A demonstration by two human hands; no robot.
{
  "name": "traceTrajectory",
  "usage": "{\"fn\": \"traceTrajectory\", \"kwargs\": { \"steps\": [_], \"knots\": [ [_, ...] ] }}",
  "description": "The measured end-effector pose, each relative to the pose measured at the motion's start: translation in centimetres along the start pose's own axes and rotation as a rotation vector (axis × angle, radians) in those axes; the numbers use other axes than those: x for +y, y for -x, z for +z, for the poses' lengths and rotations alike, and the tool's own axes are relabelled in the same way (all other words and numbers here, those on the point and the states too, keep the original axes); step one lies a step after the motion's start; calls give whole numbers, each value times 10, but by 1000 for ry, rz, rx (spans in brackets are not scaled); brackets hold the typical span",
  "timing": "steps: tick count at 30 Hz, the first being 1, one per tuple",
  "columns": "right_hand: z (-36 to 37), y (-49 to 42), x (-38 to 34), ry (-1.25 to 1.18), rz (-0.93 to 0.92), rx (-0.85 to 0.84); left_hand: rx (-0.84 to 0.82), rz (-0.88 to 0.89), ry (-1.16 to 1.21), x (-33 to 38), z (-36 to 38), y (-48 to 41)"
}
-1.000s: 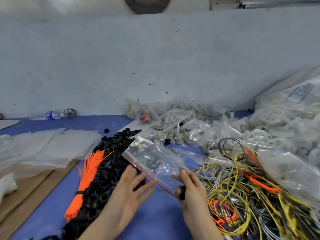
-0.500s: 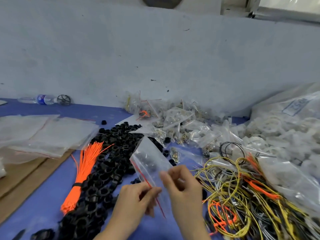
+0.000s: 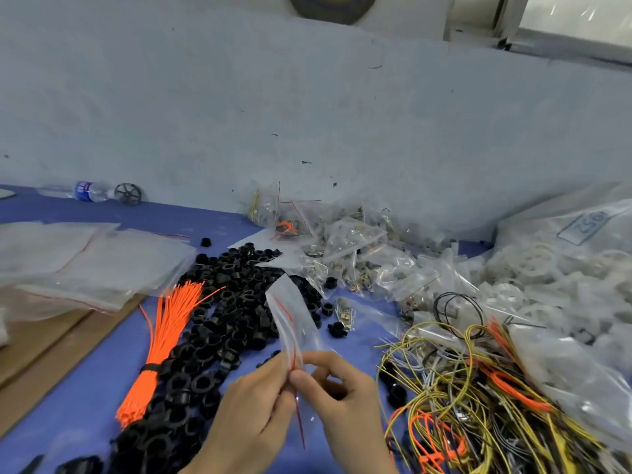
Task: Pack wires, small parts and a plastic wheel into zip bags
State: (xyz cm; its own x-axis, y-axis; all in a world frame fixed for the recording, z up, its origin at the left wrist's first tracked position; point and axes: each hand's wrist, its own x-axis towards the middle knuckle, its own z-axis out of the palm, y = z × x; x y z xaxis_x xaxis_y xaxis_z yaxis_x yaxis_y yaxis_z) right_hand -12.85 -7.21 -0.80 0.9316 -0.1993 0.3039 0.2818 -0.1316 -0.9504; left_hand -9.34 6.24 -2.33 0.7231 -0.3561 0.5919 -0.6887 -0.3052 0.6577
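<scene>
1. Left hand (image 3: 254, 410) and right hand (image 3: 342, 395) fingers (image 3: 301, 374) pinch zip bag (image 3: 294, 319) at its red strip.
2. Bag rises above fingers, over blue surface (image 3: 78, 398).
3. Black parts (image 3: 219, 323) left of fingers, wires (image 3: 461, 388) right.

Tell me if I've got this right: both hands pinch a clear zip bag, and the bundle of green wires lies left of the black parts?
Not quite. In the head view both hands, left and right, pinch the zip bag, but the bundle left of the black parts is orange, not green.
</scene>
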Motion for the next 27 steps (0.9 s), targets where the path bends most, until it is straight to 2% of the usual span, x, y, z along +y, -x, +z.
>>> {"fn": "traceTrajectory", "kwargs": {
  "steps": [3,6,8,10,12,14,16,18,21,23,27],
  "knots": [
    [-4,-4,-1,-125,81,53,13,44,-45,3,2,-2],
    [-18,-13,-5,-392,193,228,107,81,-95,7,4,-5],
    [-33,-18,-7,-583,297,289,185,48,-32,7,7,-5],
    [-41,-17,-8,-789,419,201,204,61,19,7,13,-2],
    [-44,-15,-8,-995,557,68,198,111,-87,9,20,2],
    [-44,-16,-9,-1104,669,-49,198,80,-161,7,24,6],
    [-42,-18,-13,-1116,729,-137,229,20,-109,5,26,4],
    [-41,-19,-16,-1057,744,-188,214,44,-114,4,25,0],
    [-38,-20,-12,-1087,788,-160,158,106,-164,3,19,-6],
    [-33,-21,-1,-1132,830,-61,135,122,-218,2,18,-7],
    [-25,-22,12,-901,764,325,72,182,-319,5,20,-7]
  ]
}}
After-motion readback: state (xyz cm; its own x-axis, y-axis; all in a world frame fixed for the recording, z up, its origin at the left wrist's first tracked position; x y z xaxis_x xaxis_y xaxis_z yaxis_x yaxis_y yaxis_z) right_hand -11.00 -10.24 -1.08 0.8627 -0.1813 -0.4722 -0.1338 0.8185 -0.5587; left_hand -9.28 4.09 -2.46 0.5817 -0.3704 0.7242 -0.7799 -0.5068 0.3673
